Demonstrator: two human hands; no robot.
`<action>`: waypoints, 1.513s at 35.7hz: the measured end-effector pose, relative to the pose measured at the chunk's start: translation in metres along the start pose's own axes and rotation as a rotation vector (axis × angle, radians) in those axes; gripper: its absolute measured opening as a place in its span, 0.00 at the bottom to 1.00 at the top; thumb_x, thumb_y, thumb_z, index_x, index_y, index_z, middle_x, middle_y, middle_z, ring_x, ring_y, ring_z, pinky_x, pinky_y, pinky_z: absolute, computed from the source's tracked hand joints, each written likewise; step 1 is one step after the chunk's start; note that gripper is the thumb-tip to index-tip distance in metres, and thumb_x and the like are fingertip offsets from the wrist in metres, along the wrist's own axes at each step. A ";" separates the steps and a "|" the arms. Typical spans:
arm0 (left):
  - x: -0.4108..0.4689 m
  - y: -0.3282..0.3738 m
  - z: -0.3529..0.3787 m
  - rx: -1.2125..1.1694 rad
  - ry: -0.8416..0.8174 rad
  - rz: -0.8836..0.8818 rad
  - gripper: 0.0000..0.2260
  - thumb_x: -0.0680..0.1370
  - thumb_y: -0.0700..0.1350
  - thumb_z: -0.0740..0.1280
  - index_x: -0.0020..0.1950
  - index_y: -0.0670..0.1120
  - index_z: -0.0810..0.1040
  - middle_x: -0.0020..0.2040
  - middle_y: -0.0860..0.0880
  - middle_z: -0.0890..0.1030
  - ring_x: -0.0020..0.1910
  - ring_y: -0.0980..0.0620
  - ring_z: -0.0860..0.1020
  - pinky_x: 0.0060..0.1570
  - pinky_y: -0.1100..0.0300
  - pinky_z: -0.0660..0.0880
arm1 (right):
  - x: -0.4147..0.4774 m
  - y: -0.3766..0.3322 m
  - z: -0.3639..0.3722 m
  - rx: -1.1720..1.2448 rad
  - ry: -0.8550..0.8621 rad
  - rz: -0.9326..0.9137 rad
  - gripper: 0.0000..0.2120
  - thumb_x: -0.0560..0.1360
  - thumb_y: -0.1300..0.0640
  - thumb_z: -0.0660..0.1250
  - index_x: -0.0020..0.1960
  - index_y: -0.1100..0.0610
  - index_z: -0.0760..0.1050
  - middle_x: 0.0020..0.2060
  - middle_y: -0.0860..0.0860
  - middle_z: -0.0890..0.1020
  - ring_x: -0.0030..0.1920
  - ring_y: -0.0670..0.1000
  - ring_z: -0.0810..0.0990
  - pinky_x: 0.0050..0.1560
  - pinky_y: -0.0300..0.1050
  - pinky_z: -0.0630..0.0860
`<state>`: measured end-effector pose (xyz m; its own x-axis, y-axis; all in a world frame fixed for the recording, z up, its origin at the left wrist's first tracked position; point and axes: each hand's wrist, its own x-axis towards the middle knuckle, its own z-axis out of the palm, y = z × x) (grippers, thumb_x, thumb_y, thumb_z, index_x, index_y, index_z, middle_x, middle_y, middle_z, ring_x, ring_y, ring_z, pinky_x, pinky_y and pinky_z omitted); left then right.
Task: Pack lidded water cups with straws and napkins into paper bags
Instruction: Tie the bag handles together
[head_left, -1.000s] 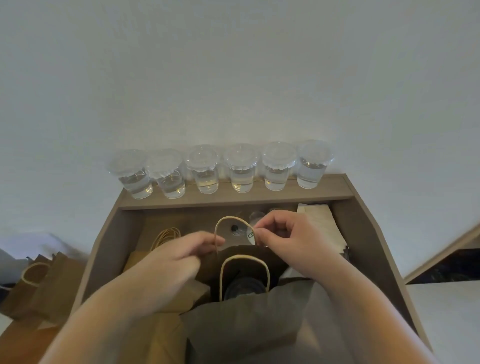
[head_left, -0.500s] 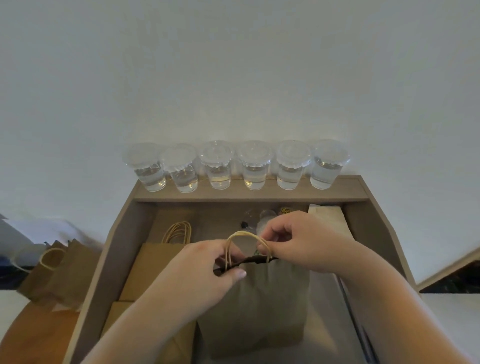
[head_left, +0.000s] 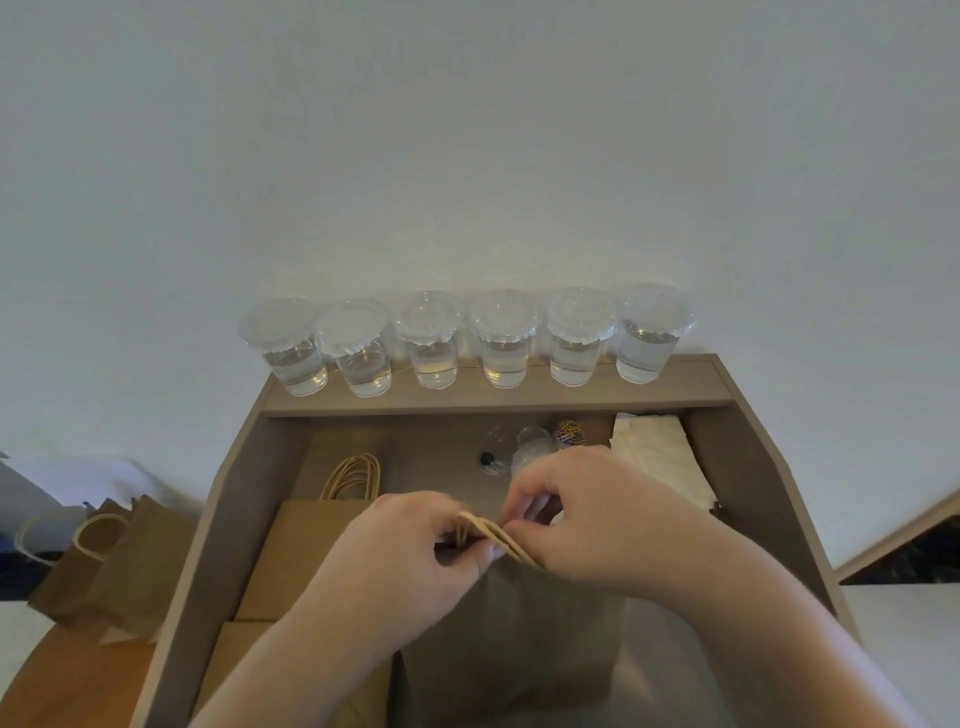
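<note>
Bag (head_left: 519, 623) mouth is closed now, handles (head_left: 493, 535) folded flat. Our left hand (head_left: 415, 551) and right hand (head_left: 597, 514) both pinch them. Looks packed; six cups (head_left: 501, 343) wait.

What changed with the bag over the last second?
The paper bag, open a second ago with a cup showing inside, is now closed. Its two handles were brought together; the left hand and right hand pinch them. The six lidded cups and the napkins stayed put.
</note>
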<state>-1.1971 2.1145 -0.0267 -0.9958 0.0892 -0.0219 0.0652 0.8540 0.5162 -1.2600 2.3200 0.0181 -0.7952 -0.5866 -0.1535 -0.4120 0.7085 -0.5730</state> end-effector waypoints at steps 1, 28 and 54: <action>0.000 0.000 0.000 0.023 0.004 0.014 0.20 0.75 0.70 0.60 0.50 0.61 0.86 0.43 0.62 0.83 0.45 0.61 0.81 0.45 0.60 0.81 | -0.001 -0.001 0.001 -0.008 0.009 0.003 0.05 0.76 0.44 0.72 0.48 0.40 0.86 0.40 0.35 0.85 0.45 0.37 0.83 0.50 0.43 0.83; -0.005 0.001 -0.008 0.078 0.001 0.078 0.15 0.75 0.67 0.64 0.54 0.63 0.83 0.48 0.63 0.81 0.50 0.63 0.78 0.50 0.62 0.79 | -0.002 -0.015 0.018 -0.313 0.045 0.054 0.11 0.79 0.44 0.66 0.54 0.42 0.86 0.45 0.44 0.85 0.45 0.46 0.82 0.46 0.47 0.84; -0.012 -0.027 -0.003 -0.004 0.058 0.338 0.11 0.81 0.62 0.63 0.53 0.60 0.84 0.47 0.66 0.81 0.48 0.65 0.79 0.47 0.67 0.79 | 0.006 -0.009 0.017 0.006 -0.104 0.208 0.10 0.76 0.38 0.75 0.39 0.40 0.84 0.36 0.36 0.84 0.39 0.35 0.81 0.38 0.35 0.72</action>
<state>-1.1869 2.0886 -0.0384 -0.9200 0.3374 0.1993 0.3917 0.7791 0.4895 -1.2540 2.3034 0.0090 -0.8126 -0.4659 -0.3502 -0.2416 0.8161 -0.5250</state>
